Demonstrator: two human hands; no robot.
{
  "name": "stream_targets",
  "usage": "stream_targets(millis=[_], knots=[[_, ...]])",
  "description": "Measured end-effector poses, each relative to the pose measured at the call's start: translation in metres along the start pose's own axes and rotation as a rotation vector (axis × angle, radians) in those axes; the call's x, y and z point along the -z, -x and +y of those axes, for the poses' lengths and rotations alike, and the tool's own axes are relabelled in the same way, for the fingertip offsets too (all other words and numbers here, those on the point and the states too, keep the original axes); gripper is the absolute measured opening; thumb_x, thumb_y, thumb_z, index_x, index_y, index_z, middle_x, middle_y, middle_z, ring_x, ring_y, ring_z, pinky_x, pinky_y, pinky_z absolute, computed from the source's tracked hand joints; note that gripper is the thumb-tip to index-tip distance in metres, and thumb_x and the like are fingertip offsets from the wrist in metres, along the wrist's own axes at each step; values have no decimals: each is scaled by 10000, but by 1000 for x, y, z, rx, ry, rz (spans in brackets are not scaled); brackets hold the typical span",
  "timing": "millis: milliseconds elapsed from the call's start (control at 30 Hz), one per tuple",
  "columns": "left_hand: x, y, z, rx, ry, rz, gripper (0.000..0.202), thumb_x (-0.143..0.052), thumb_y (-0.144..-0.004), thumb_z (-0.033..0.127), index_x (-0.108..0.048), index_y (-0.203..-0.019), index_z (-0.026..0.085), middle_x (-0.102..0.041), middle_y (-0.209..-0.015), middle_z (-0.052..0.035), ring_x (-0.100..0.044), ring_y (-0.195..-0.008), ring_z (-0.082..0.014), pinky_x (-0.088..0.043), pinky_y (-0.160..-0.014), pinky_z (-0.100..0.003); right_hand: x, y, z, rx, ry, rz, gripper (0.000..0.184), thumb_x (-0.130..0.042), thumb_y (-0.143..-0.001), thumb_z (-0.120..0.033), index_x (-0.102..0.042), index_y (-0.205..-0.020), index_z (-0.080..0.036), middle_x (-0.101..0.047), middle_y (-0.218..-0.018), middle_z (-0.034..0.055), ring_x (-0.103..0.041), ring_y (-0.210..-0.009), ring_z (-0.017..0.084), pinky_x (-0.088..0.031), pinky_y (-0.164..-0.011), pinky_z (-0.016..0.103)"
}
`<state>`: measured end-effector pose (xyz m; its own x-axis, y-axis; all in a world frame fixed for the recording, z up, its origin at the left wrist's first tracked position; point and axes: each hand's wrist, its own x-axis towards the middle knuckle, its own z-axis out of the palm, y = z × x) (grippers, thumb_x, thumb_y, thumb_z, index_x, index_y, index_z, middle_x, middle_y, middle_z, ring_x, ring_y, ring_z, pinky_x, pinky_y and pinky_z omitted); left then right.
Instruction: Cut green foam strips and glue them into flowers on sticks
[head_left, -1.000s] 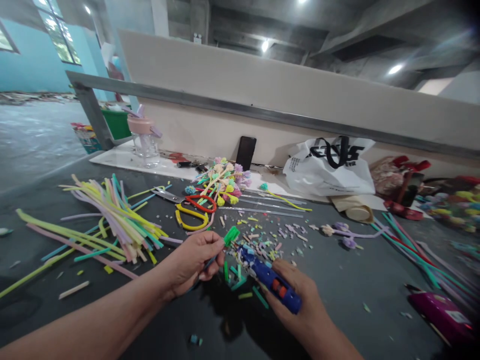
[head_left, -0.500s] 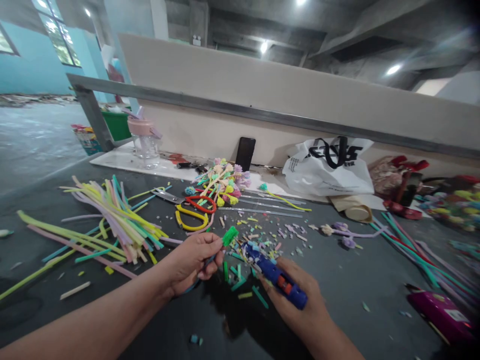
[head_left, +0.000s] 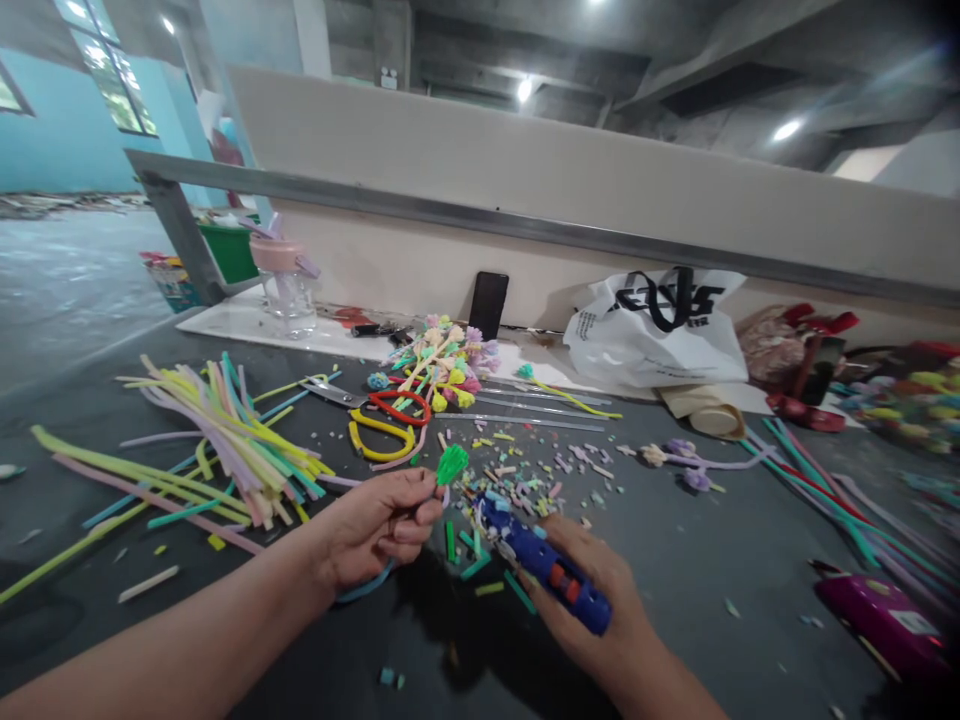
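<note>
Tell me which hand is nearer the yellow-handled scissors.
Left. The left hand, pinching a green tuft, is just in front of the scissors; the right hand, gripping the blue glue gun, is farther right.

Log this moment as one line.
left hand: pinches green tuft | right hand: grips blue glue gun | nozzle: near tuft, not touching | table: scissors, cut scraps

Dark grey tabletop (head_left: 712, 560), matte, runs back to a beige partition (head_left: 525, 170) crossed by a grey metal rail (head_left: 450, 215). At the partition's foot, left end, a white slab (head_left: 232, 318). Far left: turquoise wall (head_left: 52, 140), windows (head_left: 112, 85) bright with daylight, grey concrete floor (head_left: 67, 270), rubble (head_left: 45, 200) along the wall base. Overhead, bare concrete ceiling (head_left: 487, 50), heavy beams (head_left: 720, 60), round ceiling lamps (head_left: 525, 90) lit. Light cool, even.
</note>
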<state>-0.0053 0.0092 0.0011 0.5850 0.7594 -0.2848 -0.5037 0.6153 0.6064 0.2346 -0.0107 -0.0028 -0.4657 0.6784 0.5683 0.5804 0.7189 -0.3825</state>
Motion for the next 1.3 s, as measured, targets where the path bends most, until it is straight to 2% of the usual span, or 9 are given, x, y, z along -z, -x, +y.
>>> stream_targets(millis=[200, 400, 500, 600, 667, 767, 900, 1067, 1300], knots=[[3, -1, -2, 27, -24, -37, 105, -456, -843, 195, -422, -751, 157, -405, -572, 57, -216, -345, 8, -101, -303, -101, -1, -1, -2, 9, -25, 24, 179, -537, -673, -139, -523, -836, -210, -610, -722, 41, -605, -656, 183, -463, -564, 262], [-1, -1, -4, -13, -170, -1, 171, -498, -818, 255, -393, -708, 175, -405, -562, 65, -220, -345, 0, -99, -318, -117, 0, 0, -2, -42, -17, -12, 59, -546, -681, -168, -521, -716, -209, -578, -656, 20, -577, -601, 163, -444, -536, 248], [-8, -2, -6, -230, -501, 215, 225, -465, -827, 317, -389, -668, 178, -421, -554, 61, -260, -353, -15, -143, -332, -134, 2, 2, 2, -82, -12, -56, 55, -542, -706, -196, -495, -680, -209, -535, -616, 4, -539, -558, 149, -418, -509, 245], [-10, 1, -8, -610, -1129, 459, 212, -420, -846, 283, -463, -670, 173, -464, -589, 33, -412, -464, -59, -337, -446, -173, 5, 5, 6, -151, 3, -15, 101, -547, -748, -232, -485, -673, -205, -517, -616, -4, -521, -546, 134, -406, -502, 234], [-7, 4, -8, -874, -1528, 464, 155, -417, -846, 230, -531, -754, 180, -528, -669, 1, -512, -627, -108, -425, -620, -230, 6, 6, 8, -177, 6, 37, 106, -548, -766, -248, -494, -687, -204, -532, -639, -4, -527, -557, 129, -413, -512, 228], [-2, 8, -7, -1098, -1819, 377, 143, -428, -831, 168, -568, -858, 187, -585, -758, -33, -558, -756, -147, -447, -738, -277, 6, 6, 8, -186, -23, 33, 124, -555, -769, -256, -489, -677, -204, -524, -632, -13, -516, -546, 123, -412, -509, 223], [-3, 12, -3, -1148, -1893, 354, 178, -448, -807, 116, -587, -886, 193, -608, -806, -57, -572, -801, -172, -461, -762, -307, 6, 6, 7, -172, -68, -38, 144, -550, -773, -226, -466, -659, -201, -472, -609, -23, -486, -534, 113, -379, -500, 221], [-3, 12, -3, -1153, -1849, 307, 263, -453, -788, 62, -565, -994, 180, -610, -925, -87, -549, -894, -197, -438, -819, -340, 5, 6, 7, -168, -67, -58, 140, -537, -777, -242, -457, -670, -199, -456, -616, -17, -470, -542, 120, -353, -502, 233], [-4, 11, -6, -1151, -1840, 307, 239, -464, -797, 75, -559, -996, 167, -607, -911, -91, -538, -898, -200, -420, -851, -356, 3, 5, 7, -107, -48, -128, 100, -516, -764, -238, -469, -687, -195, -491, -635, 5, -483, -569, 140, -358, -524, 253]])
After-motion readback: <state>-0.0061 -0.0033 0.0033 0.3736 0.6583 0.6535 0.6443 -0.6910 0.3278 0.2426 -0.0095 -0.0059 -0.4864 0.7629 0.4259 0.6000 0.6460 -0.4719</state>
